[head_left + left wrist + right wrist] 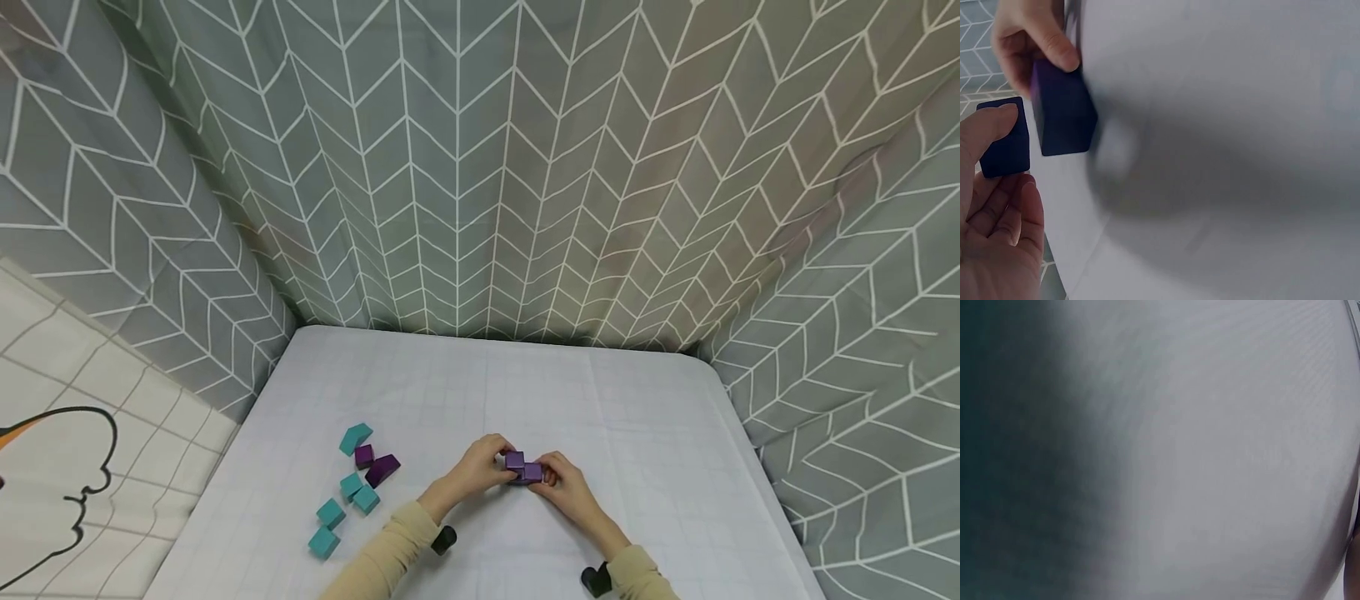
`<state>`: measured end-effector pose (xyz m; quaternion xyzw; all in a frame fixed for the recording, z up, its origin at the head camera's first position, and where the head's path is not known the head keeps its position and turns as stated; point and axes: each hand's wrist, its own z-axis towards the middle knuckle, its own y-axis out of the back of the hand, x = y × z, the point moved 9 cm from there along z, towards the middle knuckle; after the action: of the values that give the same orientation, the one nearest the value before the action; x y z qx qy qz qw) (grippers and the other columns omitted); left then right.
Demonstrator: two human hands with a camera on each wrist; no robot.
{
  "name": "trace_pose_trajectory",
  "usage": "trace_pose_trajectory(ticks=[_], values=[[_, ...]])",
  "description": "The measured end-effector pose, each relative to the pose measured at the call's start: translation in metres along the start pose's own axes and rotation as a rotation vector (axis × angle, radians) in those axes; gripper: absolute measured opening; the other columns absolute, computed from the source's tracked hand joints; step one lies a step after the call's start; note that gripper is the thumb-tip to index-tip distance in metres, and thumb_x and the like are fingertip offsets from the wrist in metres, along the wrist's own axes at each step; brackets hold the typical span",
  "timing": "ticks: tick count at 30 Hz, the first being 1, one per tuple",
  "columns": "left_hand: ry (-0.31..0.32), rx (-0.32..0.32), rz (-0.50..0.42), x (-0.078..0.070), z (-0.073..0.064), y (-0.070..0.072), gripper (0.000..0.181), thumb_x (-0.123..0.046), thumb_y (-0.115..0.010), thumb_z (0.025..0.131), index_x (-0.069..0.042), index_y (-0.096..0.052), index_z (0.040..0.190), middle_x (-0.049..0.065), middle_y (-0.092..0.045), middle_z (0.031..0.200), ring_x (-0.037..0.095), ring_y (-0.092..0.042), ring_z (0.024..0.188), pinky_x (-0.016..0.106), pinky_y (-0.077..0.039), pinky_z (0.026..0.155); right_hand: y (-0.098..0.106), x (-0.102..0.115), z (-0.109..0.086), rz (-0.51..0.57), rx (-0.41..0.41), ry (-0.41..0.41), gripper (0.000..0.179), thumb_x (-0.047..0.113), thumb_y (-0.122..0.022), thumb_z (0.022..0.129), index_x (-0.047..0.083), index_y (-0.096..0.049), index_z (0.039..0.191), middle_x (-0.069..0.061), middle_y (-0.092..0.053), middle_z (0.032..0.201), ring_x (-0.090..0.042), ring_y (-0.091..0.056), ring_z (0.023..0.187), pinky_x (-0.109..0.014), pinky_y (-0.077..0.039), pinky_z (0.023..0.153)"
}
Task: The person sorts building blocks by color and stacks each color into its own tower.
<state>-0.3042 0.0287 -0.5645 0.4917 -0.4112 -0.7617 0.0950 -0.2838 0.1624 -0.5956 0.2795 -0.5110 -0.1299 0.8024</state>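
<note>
Left wrist | left fingers point(1030, 209) pinching purple block point(1006, 147) | right fingers point(1055, 47) gripping second block point(1065, 115), its 2 o'clock | imo easing faces square is safest

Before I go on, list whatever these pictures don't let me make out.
- Right wrist view: the dark band at left, too blurred to identify.
- Left wrist view: part of the right hand, hidden by the purple block it holds.
- Left wrist view: part of the left hand, cut off by the frame edge.
- Head view: the sleeves, cut off by the bottom edge.
</note>
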Motion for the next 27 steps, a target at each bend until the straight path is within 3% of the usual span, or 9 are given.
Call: trace_pose_trajectory(ticks=[9, 17, 22, 27], values=[[-0.009, -0.010, 0.045, 0.000, -0.001, -0.007, 0.029, -0.021, -0.074, 0.071, -0.010, -0.060, 0.094, -0.003, -0.057, 0.089, 0.009, -0.052, 0.083, 0.020, -0.042, 0.071, -0.002, -0.004, 0.001, 0.026, -0.020, 0.008, 0.032, 0.005, -0.076, 0.065, 0.007, -0.060, 0.093, -0.002, -0.055, 0.084, -0.022, -0.049, 0.060, -0.028, -0.042, 0.051], [-0.023, -0.018, 0.062, -0.002, -0.003, -0.011, 0.030, -0.020, -0.075, 0.071, -0.010, -0.059, 0.094, -0.003, -0.057, 0.089, 0.009, -0.051, 0.083, 0.021, -0.043, 0.073, 0.009, 0.031, 0.002, 0.043, -0.016, 0.021, 0.030, -0.004, -0.074, 0.064, -0.001, -0.059, 0.090, -0.009, -0.054, 0.080, -0.029, -0.049, 0.060, -0.032, -0.043, 0.051], [-0.022, 0.008, 0.096, -0.001, -0.003, -0.018, 0.031, -0.021, -0.075, 0.071, -0.010, -0.059, 0.095, -0.004, -0.058, 0.089, 0.006, -0.051, 0.082, 0.021, -0.042, 0.072, 0.010, 0.032, 0.000, 0.047, -0.022, -0.036, 0.030, -0.003, -0.074, 0.065, 0.000, -0.059, 0.091, -0.009, -0.055, 0.082, -0.030, -0.048, 0.062, -0.031, -0.042, 0.053], [-0.058, -0.018, 0.113, -0.001, -0.003, -0.019, 0.031, -0.021, -0.075, 0.070, -0.009, -0.060, 0.094, -0.003, -0.059, 0.088, 0.006, -0.051, 0.081, 0.020, -0.043, 0.071, 0.011, 0.033, 0.000, 0.044, -0.025, -0.029, 0.030, -0.004, -0.074, 0.064, 0.000, -0.060, 0.090, -0.009, -0.055, 0.081, -0.030, -0.049, 0.061, -0.032, -0.043, 0.053]])
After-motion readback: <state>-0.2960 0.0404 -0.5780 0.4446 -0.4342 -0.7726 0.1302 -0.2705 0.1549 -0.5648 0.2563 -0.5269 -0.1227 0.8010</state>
